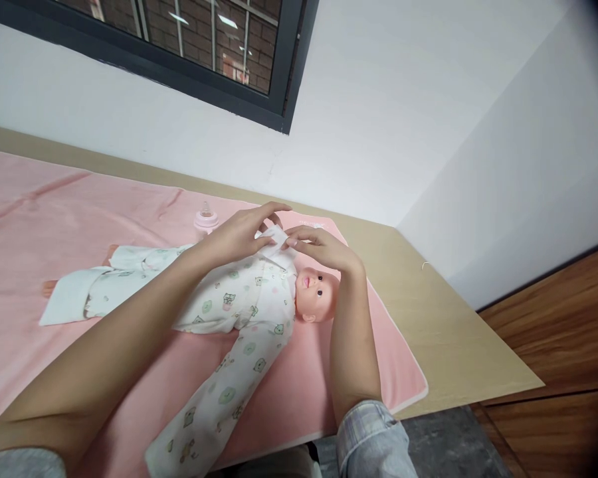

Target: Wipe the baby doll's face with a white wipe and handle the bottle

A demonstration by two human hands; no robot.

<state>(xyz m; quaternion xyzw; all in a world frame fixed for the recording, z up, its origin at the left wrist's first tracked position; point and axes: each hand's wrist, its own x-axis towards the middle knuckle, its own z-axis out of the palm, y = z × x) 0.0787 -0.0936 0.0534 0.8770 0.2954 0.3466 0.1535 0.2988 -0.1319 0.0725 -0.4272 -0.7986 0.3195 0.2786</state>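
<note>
A baby doll (315, 292) lies on its back on a pink blanket (40, 219), head to the right, dressed in a white printed romper (239, 299). My left hand (242, 234) and my right hand (323, 247) meet above the doll's far shoulder. Both pinch a small white piece of the garment (275, 238) between their fingertips. One long sleeve (214, 398) stretches toward me along the blanket.
A pink baby bottle (206, 221) stands on the blanket just beyond the doll's body. The blanket covers a light wooden table (458, 332) set against a white wall, below a dark-framed window (259, 60). The table's right corner gives way to a wooden panel.
</note>
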